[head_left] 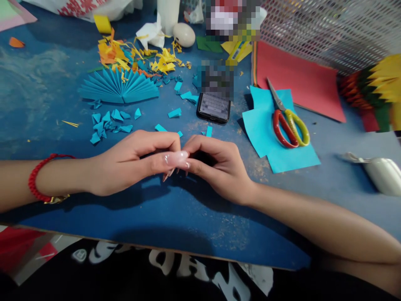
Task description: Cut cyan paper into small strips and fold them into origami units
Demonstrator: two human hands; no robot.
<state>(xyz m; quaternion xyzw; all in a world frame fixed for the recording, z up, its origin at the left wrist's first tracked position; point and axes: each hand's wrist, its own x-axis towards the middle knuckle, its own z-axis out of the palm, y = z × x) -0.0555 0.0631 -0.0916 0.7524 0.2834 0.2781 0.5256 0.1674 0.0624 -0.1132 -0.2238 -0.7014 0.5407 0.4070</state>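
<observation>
My left hand and my right hand meet fingertip to fingertip low over the blue table, near its front edge. The fingers of both are curled and pinched together at the middle. Whatever lies between the fingertips is hidden by them. A red bracelet circles my left wrist. Small folded cyan paper pieces lie just beyond my left hand, and a few more cyan bits are scattered near my right hand.
A cyan paper fan lies at the back left with yellow and orange scraps behind it. A phone sits mid-table. Red-and-yellow scissors rest on cyan sheets; red paper and a mesh basket stand right.
</observation>
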